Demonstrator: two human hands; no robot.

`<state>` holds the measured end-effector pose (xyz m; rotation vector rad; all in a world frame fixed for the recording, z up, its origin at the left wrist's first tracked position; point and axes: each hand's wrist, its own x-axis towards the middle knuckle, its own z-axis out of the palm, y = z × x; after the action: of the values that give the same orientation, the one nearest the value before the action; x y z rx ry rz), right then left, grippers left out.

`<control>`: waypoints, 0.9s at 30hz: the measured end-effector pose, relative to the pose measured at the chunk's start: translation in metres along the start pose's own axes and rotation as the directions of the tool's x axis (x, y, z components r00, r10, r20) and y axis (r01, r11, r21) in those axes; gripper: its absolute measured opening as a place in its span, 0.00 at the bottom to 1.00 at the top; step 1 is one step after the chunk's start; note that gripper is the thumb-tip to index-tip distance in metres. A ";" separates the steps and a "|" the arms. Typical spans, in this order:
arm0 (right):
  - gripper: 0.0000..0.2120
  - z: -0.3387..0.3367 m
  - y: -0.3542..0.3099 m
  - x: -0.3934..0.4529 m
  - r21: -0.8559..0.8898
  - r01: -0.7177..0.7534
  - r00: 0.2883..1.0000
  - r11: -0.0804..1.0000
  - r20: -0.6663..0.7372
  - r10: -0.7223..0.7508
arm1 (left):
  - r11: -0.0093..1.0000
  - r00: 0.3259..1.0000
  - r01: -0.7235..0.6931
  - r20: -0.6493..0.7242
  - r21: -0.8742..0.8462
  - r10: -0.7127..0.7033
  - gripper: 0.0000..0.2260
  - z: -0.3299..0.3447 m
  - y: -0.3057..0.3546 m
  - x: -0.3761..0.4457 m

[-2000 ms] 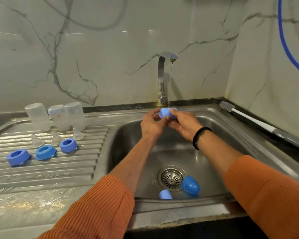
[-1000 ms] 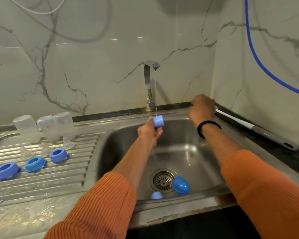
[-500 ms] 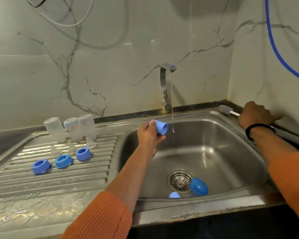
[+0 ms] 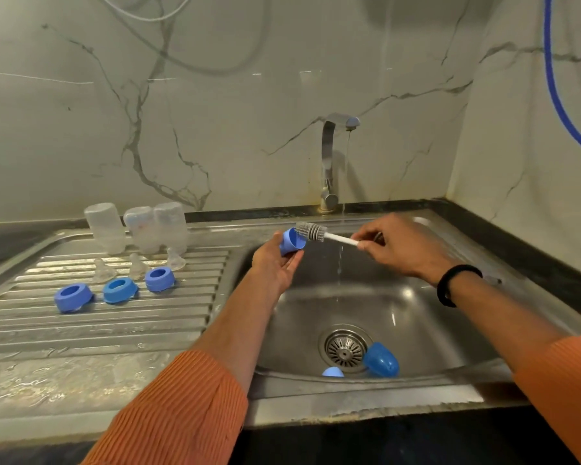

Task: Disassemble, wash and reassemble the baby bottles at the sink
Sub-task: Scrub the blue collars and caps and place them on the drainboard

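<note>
Two blue caps [image 4: 380, 359] lie nearest us on the sink [image 4: 416, 330] floor, just right of and just in front of the drain strainer [image 4: 345, 348]. Above the basin our left hand [image 4: 275, 263] curls its fingers round a third blue cap [image 4: 292, 242], mouth turned right. Our right hand [image 4: 396, 250] pinches the white handle of the bottle brush [image 4: 311, 231], whose grey bristle head sits at the cap's rim. On the ribbed drainboard [image 4: 98, 317] to the left we see three blue collar rings [image 4: 116, 290] in a row, three clear teats [image 4: 136, 265] just behind them, and three clear bottles [image 4: 138, 229] standing upside down farther back. Farthest off, a thin stream falls from the faucet [image 4: 331, 162].
</note>
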<state>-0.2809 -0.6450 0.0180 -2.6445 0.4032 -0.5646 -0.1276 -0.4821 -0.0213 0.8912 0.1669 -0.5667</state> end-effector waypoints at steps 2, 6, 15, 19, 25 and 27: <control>0.10 0.006 -0.003 0.003 0.017 0.021 1.000 1.000 0.015 -0.021 | 1.000 1.000 -0.002 -0.018 -0.030 0.002 0.15 -0.002 0.002 0.002; 0.08 0.009 0.002 0.006 0.002 0.023 0.993 1.000 0.112 -0.023 | 1.000 0.999 -0.031 -0.035 0.004 0.031 0.15 -0.004 0.001 0.004; 0.04 0.034 -0.006 0.005 0.029 0.018 0.998 0.999 -0.067 -0.017 | 0.983 0.996 -0.033 0.085 0.179 0.018 0.15 0.009 -0.010 -0.002; 0.06 0.032 -0.011 0.002 -0.021 0.097 0.994 0.995 -0.039 -0.098 | 0.984 0.996 -0.043 0.080 0.172 0.030 0.14 0.005 -0.008 -0.002; 0.05 0.027 -0.022 0.004 -0.125 0.082 0.997 0.989 0.014 -0.081 | 0.979 0.997 -0.077 0.022 0.186 0.074 0.18 0.005 -0.008 0.002; 0.05 0.026 -0.028 0.002 -0.185 0.054 0.998 0.981 -0.030 -0.061 | 0.982 0.996 -0.090 0.017 0.167 0.088 0.18 0.009 -0.008 0.002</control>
<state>-0.2621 -0.6127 0.0097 -2.8340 0.4088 -0.6209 -0.1307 -0.4936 -0.0217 1.0543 0.0709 -0.5065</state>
